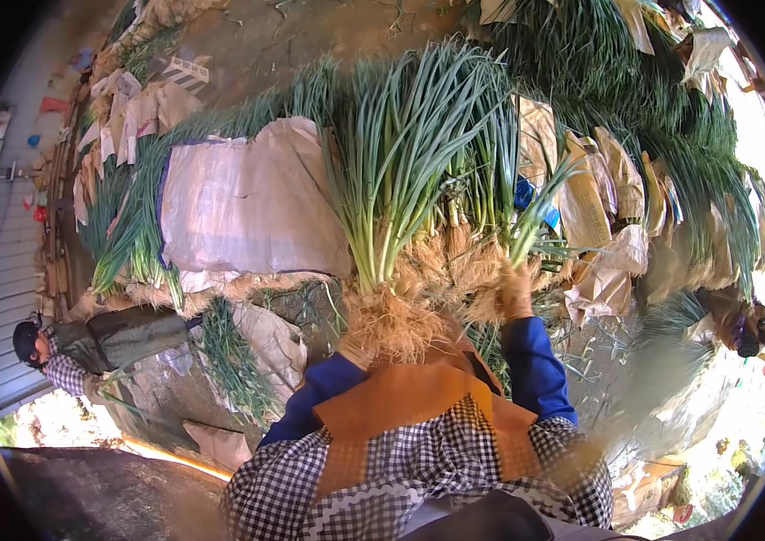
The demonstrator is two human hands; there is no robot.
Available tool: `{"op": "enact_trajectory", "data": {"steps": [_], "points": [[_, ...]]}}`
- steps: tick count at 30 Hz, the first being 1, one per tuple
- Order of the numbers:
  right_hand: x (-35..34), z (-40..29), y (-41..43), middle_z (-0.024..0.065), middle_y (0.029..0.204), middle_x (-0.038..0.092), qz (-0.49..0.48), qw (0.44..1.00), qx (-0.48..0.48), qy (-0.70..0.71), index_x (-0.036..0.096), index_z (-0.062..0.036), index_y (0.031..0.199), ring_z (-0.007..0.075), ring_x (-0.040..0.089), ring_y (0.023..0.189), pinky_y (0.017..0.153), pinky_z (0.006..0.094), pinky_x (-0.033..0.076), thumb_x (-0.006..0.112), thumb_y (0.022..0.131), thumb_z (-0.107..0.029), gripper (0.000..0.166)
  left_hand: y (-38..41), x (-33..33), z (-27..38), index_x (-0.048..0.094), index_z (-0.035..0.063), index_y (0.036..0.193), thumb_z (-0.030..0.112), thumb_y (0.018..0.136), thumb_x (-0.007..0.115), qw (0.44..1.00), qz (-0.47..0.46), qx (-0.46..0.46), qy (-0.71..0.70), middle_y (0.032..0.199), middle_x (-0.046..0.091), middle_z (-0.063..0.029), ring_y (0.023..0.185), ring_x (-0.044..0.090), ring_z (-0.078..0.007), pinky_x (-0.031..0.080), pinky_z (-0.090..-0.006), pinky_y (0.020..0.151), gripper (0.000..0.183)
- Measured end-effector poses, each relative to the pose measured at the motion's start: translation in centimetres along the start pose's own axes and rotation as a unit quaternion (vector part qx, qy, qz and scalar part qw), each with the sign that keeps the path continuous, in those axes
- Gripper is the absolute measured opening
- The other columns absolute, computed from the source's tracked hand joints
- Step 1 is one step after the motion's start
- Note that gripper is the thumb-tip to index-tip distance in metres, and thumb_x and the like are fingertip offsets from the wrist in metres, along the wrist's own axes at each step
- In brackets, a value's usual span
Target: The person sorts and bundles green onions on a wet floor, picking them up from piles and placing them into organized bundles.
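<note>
A large bunch of green onions (382, 196) stands upright before me, leaves away from me and its tangle of pale roots (396, 324) near my chest. My left hand (357, 351) is at the left edge of those roots, mostly hidden by them; its grip does not show. To the right, my right hand (516, 291) is closed around the base of a smaller green onion bunch (532, 226), whose leaves lean right. Between the two, more green onions with brown roots (467, 253) stand packed together.
A whitish woven sack (254, 199) covers green onions at the left. Folded sacks (585, 196) lie among more rows at the right. Loose green leaves (237, 365) lie on the ground. One person (85, 345) bends at the far left; another person (747, 324) is at the far right.
</note>
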State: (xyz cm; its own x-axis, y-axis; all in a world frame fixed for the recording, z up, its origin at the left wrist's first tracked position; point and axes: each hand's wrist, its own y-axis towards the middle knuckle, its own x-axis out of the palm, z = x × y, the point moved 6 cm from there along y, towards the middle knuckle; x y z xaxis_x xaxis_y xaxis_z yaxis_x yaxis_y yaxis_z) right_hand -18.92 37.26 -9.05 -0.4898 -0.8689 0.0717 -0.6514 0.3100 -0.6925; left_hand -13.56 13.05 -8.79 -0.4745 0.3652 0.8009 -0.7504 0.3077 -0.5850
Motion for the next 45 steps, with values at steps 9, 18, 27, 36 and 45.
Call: {"op": "enact_trajectory", "data": {"steps": [9, 18, 27, 36, 45], "points": [[7.4, 2.7, -1.5, 0.0207, 0.129, 0.039, -0.320, 0.783, -0.258, -0.466, 0.047, 0.0003, 0.117, 0.0285, 0.036, 0.122, 0.100, 0.0345, 0.032, 0.049, 0.086, -0.030, 0.043, -1.7, -0.8, -2.4, 0.053, 0.0014, 0.102, 0.006, 0.077, 0.050, 0.998, 0.053, -0.045, -0.010, 0.092, 0.058, -0.0120, 0.079, 0.061, -0.0240, 0.055, -0.0368, 0.069, 0.026], [16.2, 2.9, 13.9, 0.0106, 0.112, 0.054, -0.317, 0.941, -0.123, 0.001, 0.043, 0.0009, 0.121, 0.0183, 0.051, 0.098, 0.080, 0.0279, 0.043, 0.063, 0.077, -0.009, 0.049, -8.5, 9.1, 3.2, 0.051, 0.0077, 0.112, 0.029, 0.074, 0.058, 0.996, 0.078, 0.014, 0.047, 0.109, 0.051, -0.0196, 0.090, 0.056, -0.0337, 0.049, -0.0501, 0.080, 0.044], [-13.5, 0.4, 15.1, -0.0035, 0.067, 0.049, -0.121, 0.971, -0.152, 0.138, 0.054, -0.0088, 0.084, 0.0064, 0.043, 0.054, 0.045, 0.0207, 0.035, 0.050, 0.086, -0.022, 0.015, -19.7, 11.4, 7.4, 0.046, 0.0018, 0.116, 0.032, 0.078, 0.060, 0.991, 0.026, -0.021, 0.130, 0.106, 0.052, -0.0154, 0.089, 0.056, -0.0264, 0.051, -0.0364, 0.078, 0.051], [-11.1, -0.5, -2.6, 0.0057, 0.094, 0.061, -0.072, 0.901, -0.267, -0.334, 0.059, -0.0096, 0.102, 0.0139, 0.058, 0.084, 0.067, 0.0249, 0.049, 0.059, 0.082, -0.021, 0.023, -29.0, 5.1, 13.1, 0.049, 0.0002, 0.112, 0.028, 0.076, 0.063, 0.885, 0.135, -0.118, 0.430, 0.099, 0.055, -0.0088, 0.089, 0.054, -0.0199, 0.049, -0.0300, 0.078, 0.047], [22.1, 4.9, -31.8, 0.0024, 0.114, 0.050, -0.418, 0.367, -0.752, -0.355, 0.056, -0.0151, 0.105, 0.0239, 0.052, 0.097, 0.075, 0.0374, 0.045, 0.056, 0.074, -0.016, 0.030, -39.1, 0.2, 16.3, 0.050, 0.0014, 0.114, 0.022, 0.069, 0.069, 0.695, 0.067, -0.120, 0.705, 0.097, 0.057, -0.0053, 0.084, 0.052, -0.0111, 0.044, -0.0235, 0.074, 0.053]]}}
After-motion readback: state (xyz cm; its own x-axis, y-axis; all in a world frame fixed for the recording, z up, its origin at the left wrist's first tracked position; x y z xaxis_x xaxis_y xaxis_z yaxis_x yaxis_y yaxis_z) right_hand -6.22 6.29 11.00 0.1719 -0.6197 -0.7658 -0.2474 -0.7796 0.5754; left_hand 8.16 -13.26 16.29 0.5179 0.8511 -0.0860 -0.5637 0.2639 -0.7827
